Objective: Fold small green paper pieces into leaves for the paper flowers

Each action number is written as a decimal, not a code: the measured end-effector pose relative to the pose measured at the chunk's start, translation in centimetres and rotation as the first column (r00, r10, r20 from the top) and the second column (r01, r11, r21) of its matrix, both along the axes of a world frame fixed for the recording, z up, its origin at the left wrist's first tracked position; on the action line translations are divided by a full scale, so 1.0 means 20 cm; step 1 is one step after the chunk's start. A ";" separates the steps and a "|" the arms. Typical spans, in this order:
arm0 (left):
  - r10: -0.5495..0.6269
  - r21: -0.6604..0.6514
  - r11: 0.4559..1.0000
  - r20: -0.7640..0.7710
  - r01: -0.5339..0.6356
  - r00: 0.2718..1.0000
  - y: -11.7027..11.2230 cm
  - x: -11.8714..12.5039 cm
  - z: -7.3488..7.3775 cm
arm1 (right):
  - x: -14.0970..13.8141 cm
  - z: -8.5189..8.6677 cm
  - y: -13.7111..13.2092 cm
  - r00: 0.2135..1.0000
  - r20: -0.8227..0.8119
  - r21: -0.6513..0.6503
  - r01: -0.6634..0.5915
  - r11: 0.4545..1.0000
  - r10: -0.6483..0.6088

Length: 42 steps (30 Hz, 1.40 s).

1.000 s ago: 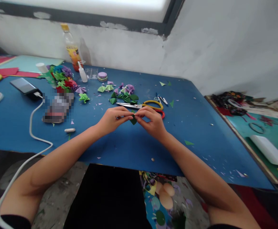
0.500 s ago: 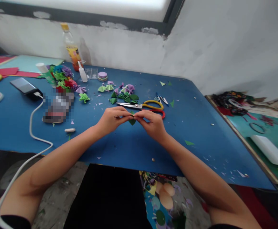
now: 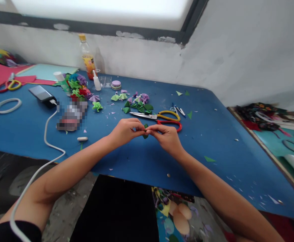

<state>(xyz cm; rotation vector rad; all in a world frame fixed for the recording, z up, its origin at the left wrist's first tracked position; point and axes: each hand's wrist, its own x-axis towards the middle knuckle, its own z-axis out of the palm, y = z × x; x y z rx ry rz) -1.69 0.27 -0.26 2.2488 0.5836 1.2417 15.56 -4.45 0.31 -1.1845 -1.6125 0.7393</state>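
Observation:
Between my two hands is a small piece of dark green paper, pinched at its middle by the fingertips of both. My left hand comes in from the left, thumb and fingers closed on the piece. My right hand grips it from the other side in the same way. The fingers cover most of the piece, so its exact folds cannot be made out. Just beyond my hands lie scissors with one yellow and one red handle loop. Behind them is a cluster of folded green and purple paper pieces.
On the blue table lie a blue-and-white compass and green scraps. To the left are a phone with a white cable, a tape ring, other scissors, a glue bottle and a drink bottle.
The view has shifted, so everything on the table appears farther right and slightly lower. Both hands still hold the green paper piece, which now looks narrower between the fingertips.

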 end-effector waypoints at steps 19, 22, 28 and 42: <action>-0.057 -0.502 0.865 -0.057 0.021 0.997 0.08 -0.02 -0.01 | 0.00 -0.02 0.02 0.995 0.081 -0.009 -0.058 0.998 0.059; -0.127 -0.684 0.717 0.059 0.133 0.990 0.11 -0.03 -0.02 | 0.01 -0.02 0.03 0.998 0.055 -0.006 -0.038 0.999 0.039; -0.201 -0.767 0.594 0.149 0.241 0.968 0.14 -0.03 -0.05 | 0.04 -0.01 0.05 0.997 0.046 -0.108 -0.064 0.992 0.069; -0.351 -0.492 0.854 -0.308 0.168 0.884 0.10 -0.04 -0.07 | 0.05 -0.06 0.04 0.836 0.526 -0.037 -0.159 0.987 0.155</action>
